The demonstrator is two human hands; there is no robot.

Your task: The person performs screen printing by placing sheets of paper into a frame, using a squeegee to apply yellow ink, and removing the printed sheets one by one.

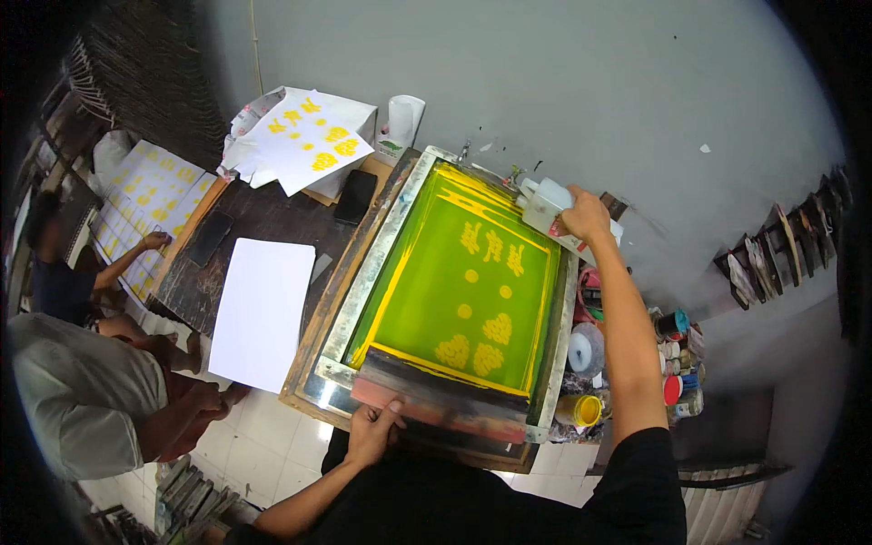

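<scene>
A screen-printing frame (343,338) with green mesh lies in front of me, tilted on a wooden base. Yellow lettering and round shapes show in the mesh, and yellow ink streaks run along its edges. Across its near end lies a wide squeegee (454,416) with a reddish handle and dark blade. My left hand (372,434) is closed on the squeegee's left end, thumb on top. At the far right corner, my right hand (586,216) grips a white plastic bottle (545,205), tipped with its spout toward the frame.
Left of the frame are white paper (262,309), a black phone (355,197) and yellow-printed sheets (313,136) on a box. Ink jars (581,411) and tubs crowd the right side. Two people are at the left, one with a hand (156,240) over printed sheets.
</scene>
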